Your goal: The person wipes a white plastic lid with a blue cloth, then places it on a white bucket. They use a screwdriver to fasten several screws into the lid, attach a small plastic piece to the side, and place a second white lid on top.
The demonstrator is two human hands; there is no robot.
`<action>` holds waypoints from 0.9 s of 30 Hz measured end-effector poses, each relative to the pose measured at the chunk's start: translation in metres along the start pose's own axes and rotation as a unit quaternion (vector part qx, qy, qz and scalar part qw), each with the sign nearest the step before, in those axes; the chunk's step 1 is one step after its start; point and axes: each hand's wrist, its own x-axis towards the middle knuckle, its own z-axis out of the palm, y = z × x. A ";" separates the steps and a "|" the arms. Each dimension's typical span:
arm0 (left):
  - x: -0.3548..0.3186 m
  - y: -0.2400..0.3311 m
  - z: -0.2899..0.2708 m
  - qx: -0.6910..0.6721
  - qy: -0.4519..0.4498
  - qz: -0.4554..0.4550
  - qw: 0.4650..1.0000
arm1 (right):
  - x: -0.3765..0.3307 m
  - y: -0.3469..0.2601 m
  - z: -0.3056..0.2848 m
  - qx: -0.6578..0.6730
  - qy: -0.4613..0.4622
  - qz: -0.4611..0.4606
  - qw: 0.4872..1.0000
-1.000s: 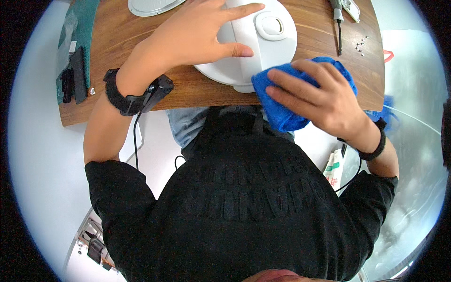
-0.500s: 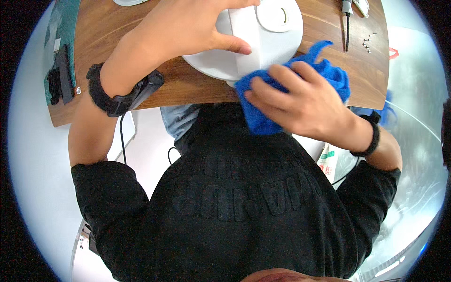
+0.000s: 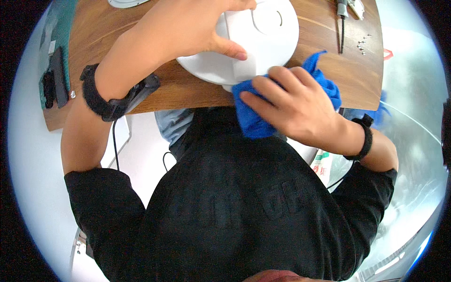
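Note:
A round white plastic device (image 3: 275,44) with a raised middle bar and a smaller disc lies near the front edge of the wooden table. My left hand (image 3: 209,30) holds it from the left. The thumb presses on the raised bar, while the other fingers reach toward the top of the picture and are partly cut off. My right hand (image 3: 298,101) is closed on a bunched blue cloth (image 3: 253,120). This cloth touches the device's near right rim and hangs over the table edge. The tips of some right fingers are buried in its folds.
On the right of the wooden table (image 3: 359,84) lie a screwdriver-like tool (image 3: 342,28) with a dark shaft and several small screws (image 3: 361,46). Black straps (image 3: 58,77) rest on a green mat (image 3: 58,28) at left. Part of another white round piece (image 3: 127,2) shows at the top.
My right hand and the blue cloth have shifted slightly along the device's near rim, and the cloth's folds have changed. My left hand keeps its hold. The whole view has shifted a little.

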 end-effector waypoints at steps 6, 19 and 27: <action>-0.001 -0.004 0.004 -0.014 0.012 0.011 1.000 | -0.033 0.041 -0.036 0.005 0.031 0.099 0.995; 0.007 -0.020 0.021 0.164 0.127 0.124 0.970 | -0.023 0.092 -0.032 0.008 0.236 0.289 0.928; -0.009 -0.023 -0.012 0.052 0.102 0.054 0.992 | -0.012 0.114 -0.034 -0.025 0.245 0.313 0.917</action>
